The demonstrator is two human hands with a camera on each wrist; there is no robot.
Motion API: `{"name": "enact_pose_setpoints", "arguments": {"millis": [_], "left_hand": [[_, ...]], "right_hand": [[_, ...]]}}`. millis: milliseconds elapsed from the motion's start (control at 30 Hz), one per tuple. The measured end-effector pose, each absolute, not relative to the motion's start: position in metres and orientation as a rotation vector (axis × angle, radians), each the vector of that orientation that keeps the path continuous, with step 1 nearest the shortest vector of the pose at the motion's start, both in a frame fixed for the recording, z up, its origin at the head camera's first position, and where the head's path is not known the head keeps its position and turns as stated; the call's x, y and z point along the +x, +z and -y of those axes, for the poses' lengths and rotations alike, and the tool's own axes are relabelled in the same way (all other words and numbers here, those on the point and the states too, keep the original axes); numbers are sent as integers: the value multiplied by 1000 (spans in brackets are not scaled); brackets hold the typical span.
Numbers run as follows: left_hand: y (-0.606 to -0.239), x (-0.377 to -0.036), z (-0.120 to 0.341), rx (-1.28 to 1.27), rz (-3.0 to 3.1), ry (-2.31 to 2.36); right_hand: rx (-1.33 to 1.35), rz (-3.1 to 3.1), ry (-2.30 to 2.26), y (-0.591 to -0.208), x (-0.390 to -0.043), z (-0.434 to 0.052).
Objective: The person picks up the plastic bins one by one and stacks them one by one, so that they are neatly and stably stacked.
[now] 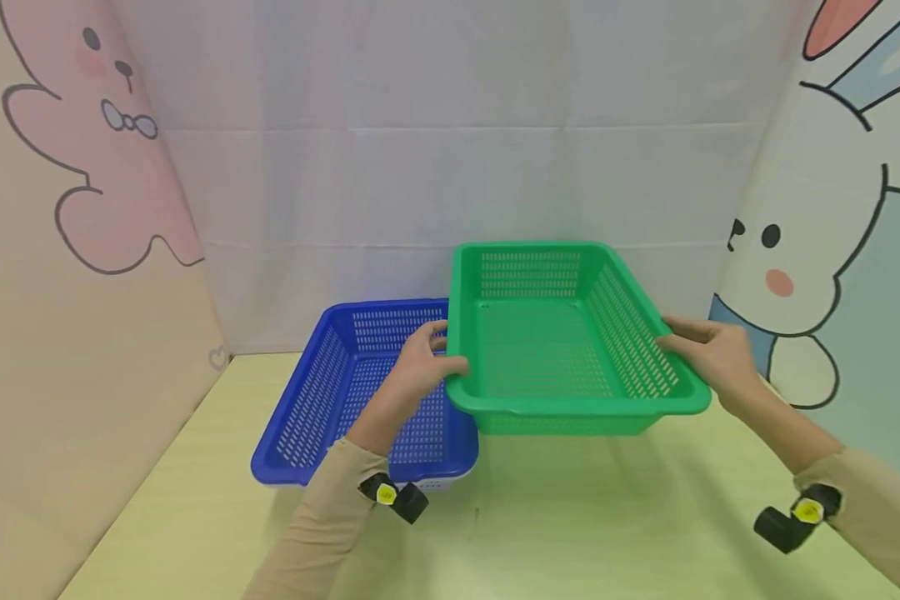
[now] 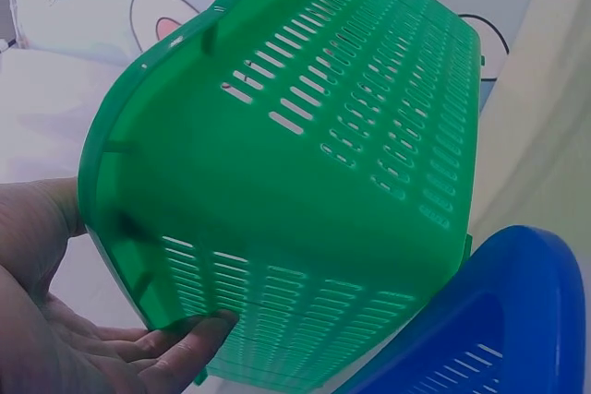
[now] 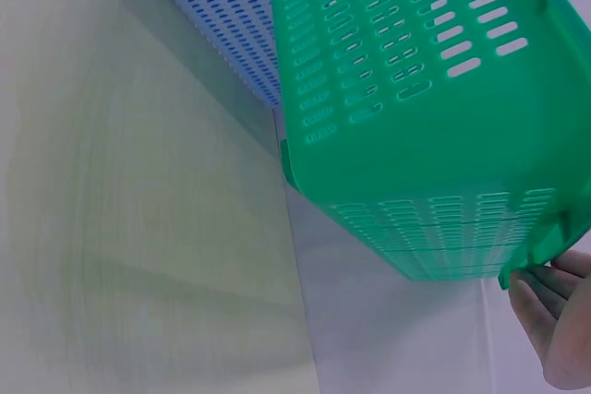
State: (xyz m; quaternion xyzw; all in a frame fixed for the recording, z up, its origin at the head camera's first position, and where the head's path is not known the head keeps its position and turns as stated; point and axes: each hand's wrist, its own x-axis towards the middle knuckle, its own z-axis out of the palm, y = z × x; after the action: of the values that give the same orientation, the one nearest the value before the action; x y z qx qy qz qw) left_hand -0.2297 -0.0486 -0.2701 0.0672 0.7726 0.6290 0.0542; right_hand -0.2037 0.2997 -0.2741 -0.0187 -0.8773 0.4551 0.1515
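Note:
A green plastic basket with slotted walls is held up above the table, tilted, with nothing inside it. My left hand grips its left rim, thumb over the edge and fingers against the outer wall, as the left wrist view shows. On the opposite side my right hand pinches the right rim. A blue slotted basket sits on the table at the left, partly hidden behind my left arm and the green basket. Beneath the blue rim shows a strip of a pale slotted basket; the right wrist view gives its pale wall.
The pale yellow-green table reaches back to a white cloth backdrop. Side walls carry cartoon animals, a pink one at left and a white rabbit at right. Each wrist wears a small black camera.

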Motion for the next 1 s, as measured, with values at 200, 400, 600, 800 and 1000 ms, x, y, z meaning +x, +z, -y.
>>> {"name": "enact_pose_setpoints", "arguments": {"millis": [200, 400, 600, 800, 1000], "left_hand": [[-263, -228, 57, 195, -2356, 1914], [-260, -228, 66, 194, -2398, 1879], [-259, -227, 77, 202, -2417, 1857], [-255, -226, 88, 179, -2434, 1821], [-255, -226, 102, 164, -2456, 1777]], "right_hand": [[-39, 2513, 1291, -269, -204, -291], [-11, 2544, 1248, -262, -207, -284], [26, 2548, 1297, -261, -209, -274], [43, 2551, 1375, -261, -211, -264], [74, 2549, 1468, -262, -210, -253]]}}
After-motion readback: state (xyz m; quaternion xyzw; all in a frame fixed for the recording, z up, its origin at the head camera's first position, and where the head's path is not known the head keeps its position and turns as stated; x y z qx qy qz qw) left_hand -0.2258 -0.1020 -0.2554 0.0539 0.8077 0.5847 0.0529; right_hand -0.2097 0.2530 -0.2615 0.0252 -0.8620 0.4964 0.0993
